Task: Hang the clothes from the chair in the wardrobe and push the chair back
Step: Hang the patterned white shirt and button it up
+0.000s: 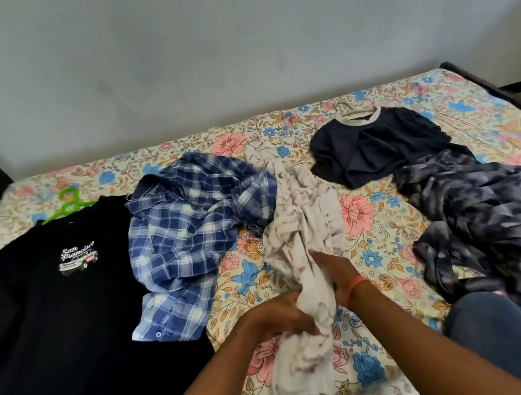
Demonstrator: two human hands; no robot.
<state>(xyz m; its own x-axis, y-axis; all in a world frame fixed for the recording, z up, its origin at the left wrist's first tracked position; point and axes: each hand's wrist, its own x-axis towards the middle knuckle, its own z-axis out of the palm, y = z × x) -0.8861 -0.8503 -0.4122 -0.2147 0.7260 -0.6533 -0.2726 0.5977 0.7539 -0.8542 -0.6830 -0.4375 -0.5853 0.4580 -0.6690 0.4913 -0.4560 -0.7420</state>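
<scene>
Cloth is what we have in our hands: a thin white garment with a faint reddish print [298,243], bunched into a long rope that runs up the middle of the bed and trails down toward us. Our left hand [284,318] has its fingers curled round the twisted middle of it, and our right hand [334,271], with an orange band [355,288] at the wrist, is closed on the same bunch just beyond. It looks light, limp and not slippery, so it should lift easily but will sag and tangle; we judge it best to find the collar or shoulder seams and shake it open before a hanger goes in.

Just to its left lies a crumpled blue plaid shirt [186,217], and beyond that a black San Francisco T-shirt [61,302] already on a green hanger [70,204]. To the right, a navy T-shirt [378,145] sits on a pale hanger [346,107], with a dark mottled garment [497,225] below it. All rest on the floral bedsheet [371,223]. We see neither chair nor wardrobe.
</scene>
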